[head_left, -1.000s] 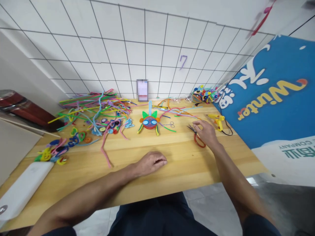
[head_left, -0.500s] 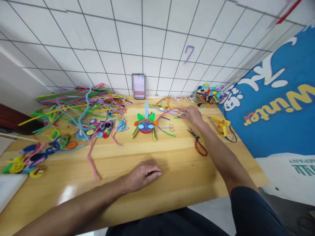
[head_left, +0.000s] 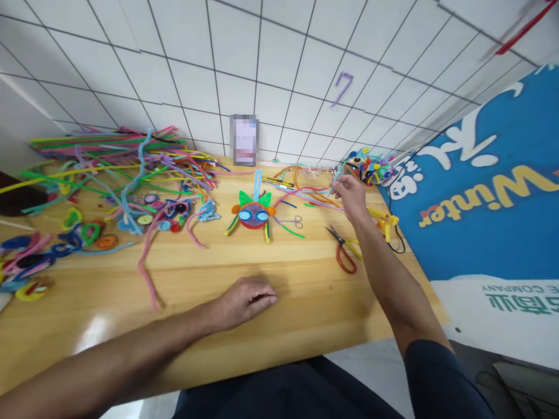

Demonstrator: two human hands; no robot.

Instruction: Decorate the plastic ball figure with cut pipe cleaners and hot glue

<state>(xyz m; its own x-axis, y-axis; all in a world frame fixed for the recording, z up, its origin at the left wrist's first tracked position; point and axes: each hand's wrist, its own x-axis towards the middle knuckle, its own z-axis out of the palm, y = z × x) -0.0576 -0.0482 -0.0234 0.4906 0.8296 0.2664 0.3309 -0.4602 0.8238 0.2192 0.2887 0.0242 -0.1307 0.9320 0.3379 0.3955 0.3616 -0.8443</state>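
My right hand [head_left: 351,194] is reached out to the far right of the wooden table [head_left: 209,291], fingers pinched on a light blue pipe cleaner [head_left: 337,173] that it lifts off a loose bunch of pipe cleaners [head_left: 312,196]. My left hand [head_left: 244,299] rests on the table near the front edge, fingers curled loosely, holding nothing. Between them, farther back, lies a pipe-cleaner figure [head_left: 253,214] with blue eyes, green ears and a blue loop on top. Red-handled scissors [head_left: 343,253] lie just below my right wrist.
A big heap of coloured pipe cleaners [head_left: 117,169] and coiled pieces [head_left: 35,262] covers the left of the table. A yellow glue gun [head_left: 382,221] and a colourful ball of craft bits [head_left: 369,167] sit at the right edge, by a blue banner [head_left: 480,192]. Small silver scissors [head_left: 297,221] lie mid-table.
My right hand left the red scissors, went back to the loose pipe cleaners and has now pinched a light blue one and raised it. My left hand stayed put. The view shifted left.
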